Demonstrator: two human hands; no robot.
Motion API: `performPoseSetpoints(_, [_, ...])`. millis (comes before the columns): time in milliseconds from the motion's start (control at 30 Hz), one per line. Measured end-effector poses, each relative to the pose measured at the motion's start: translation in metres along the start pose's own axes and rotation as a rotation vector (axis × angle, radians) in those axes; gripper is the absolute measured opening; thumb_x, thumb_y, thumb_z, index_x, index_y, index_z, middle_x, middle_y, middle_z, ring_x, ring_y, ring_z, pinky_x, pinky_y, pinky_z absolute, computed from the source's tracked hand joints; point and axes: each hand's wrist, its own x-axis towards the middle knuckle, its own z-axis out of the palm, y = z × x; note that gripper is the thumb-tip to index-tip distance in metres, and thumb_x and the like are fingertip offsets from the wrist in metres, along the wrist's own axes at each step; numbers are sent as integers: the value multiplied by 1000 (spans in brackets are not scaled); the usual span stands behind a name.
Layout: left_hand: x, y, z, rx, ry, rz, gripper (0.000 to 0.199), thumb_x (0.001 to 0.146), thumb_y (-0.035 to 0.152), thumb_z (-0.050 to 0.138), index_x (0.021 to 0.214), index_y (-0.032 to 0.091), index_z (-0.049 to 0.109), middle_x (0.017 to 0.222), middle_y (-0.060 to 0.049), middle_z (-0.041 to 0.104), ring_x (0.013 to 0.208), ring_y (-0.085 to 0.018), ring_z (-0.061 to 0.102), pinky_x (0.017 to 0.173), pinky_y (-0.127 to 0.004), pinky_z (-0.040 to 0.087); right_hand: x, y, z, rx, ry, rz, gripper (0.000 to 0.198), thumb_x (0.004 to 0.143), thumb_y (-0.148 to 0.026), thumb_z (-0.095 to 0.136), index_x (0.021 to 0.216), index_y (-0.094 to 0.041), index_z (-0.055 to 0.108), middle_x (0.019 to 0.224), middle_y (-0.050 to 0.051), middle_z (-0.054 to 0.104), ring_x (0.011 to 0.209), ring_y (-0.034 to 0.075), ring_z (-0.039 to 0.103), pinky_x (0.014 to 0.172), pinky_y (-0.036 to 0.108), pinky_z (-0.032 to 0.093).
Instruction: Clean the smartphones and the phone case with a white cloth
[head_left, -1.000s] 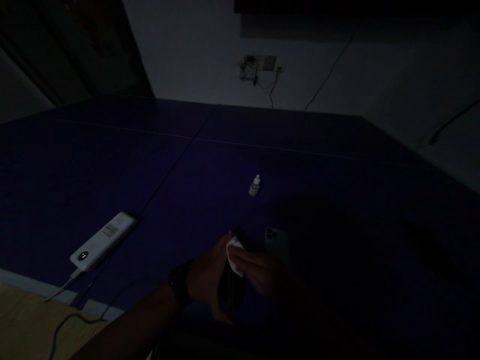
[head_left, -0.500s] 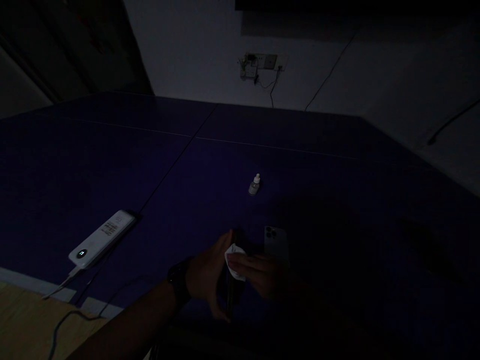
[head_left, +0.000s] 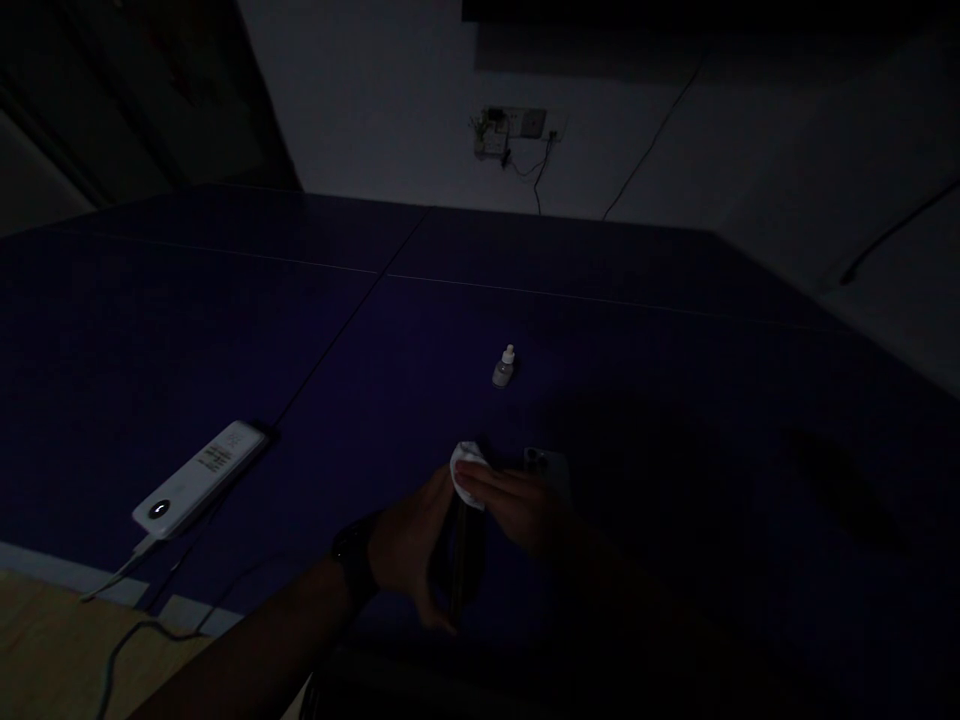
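My left hand (head_left: pixel 409 545), with a dark watch on its wrist, grips a thin dark slab (head_left: pixel 458 560) seen edge-on. It could be a phone, but the dim light hides its faces. My right hand (head_left: pixel 517 505) presses a folded white wipe (head_left: pixel 466 458) over the slab's far end. Just beyond the right hand lies a phone (head_left: pixel 551 468) with its cameras facing up, partly covered by that hand. A small clear dropper bottle (head_left: pixel 503 373) with a white cap stands farther off on the dark blue table (head_left: pixel 405 340).
At the left a white power bank (head_left: pixel 199 480) with a lit display lies on the table, a cable (head_left: pixel 124 575) running from it over the near edge. Wall sockets (head_left: pixel 517 125) with plugs and cords are at the back. The room is very dark.
My right hand has slid the wipe away from me, up to the far end of the slab. My left hand keeps its grip. The view has shifted slightly.
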Motion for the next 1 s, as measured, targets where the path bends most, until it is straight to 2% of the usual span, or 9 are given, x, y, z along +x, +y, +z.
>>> performPoseSetpoints(67, [1, 1, -1, -11, 13, 6, 169, 32, 66, 94, 160, 21, -8, 162, -21, 18, 145, -52, 26, 120, -64, 27, 0, 0, 1, 8, 16, 2, 41, 99, -4, 42, 136, -8, 60, 134, 14, 67, 118, 18, 68, 96, 28, 59])
performPoseSetpoints(133, [0, 1, -1, -26, 21, -28, 170, 33, 66, 93, 159, 22, -11, 161, -20, 22, 143, -50, 30, 119, -64, 30, -4, -9, 2, 33, -15, -27, 40, 100, -5, 42, 136, -10, 60, 133, 12, 68, 117, 16, 68, 92, 25, 61])
performPoseSetpoints(200, [-2, -1, 0, -33, 23, -57, 173, 32, 66, 94, 158, 23, -17, 161, -20, 21, 143, -50, 30, 118, -64, 31, -10, -17, 3, 58, -69, -58, 39, 101, -8, 43, 136, -12, 60, 132, 10, 68, 114, 15, 69, 84, 23, 62])
performPoseSetpoints(267, [-3, -2, 0, -33, 10, -51, 174, 31, 65, 95, 158, 23, -17, 161, -20, 19, 144, -51, 28, 118, -64, 32, -12, -17, 3, 63, -89, -54, 40, 101, -9, 44, 138, -14, 59, 133, 9, 68, 108, 15, 72, 81, 24, 63])
performPoseSetpoints(433, [2, 0, -3, -31, -15, -11, 166, 35, 68, 93, 160, 17, -4, 160, -23, 20, 144, -52, 26, 120, -65, 26, -3, -2, 4, 29, 43, 70, 42, 102, -7, 37, 137, -12, 59, 135, 10, 66, 119, 16, 67, 96, 26, 59])
performPoseSetpoints(633, [-3, -2, -1, -36, 10, -35, 174, 32, 69, 93, 158, 24, -19, 162, -20, 17, 143, -52, 28, 119, -68, 28, -10, -21, 1, 72, -88, -29, 39, 102, -9, 42, 136, -13, 60, 131, 10, 69, 107, 15, 72, 79, 23, 63])
performPoseSetpoints(833, [2, 1, -4, -24, -16, -5, 166, 36, 64, 94, 160, 21, -8, 161, -20, 17, 144, -52, 25, 121, -62, 27, -1, -2, 6, 34, 43, 52, 42, 102, -6, 38, 137, -11, 59, 133, 12, 67, 118, 17, 68, 95, 28, 60])
performPoseSetpoints(1000, [-3, -2, -1, -46, 15, -33, 173, 31, 64, 95, 158, 24, -16, 161, -19, 14, 142, -52, 29, 118, -63, 32, -10, -17, 8, 58, -48, -10, 42, 101, -7, 41, 138, -13, 58, 132, 11, 69, 116, 16, 68, 86, 24, 62])
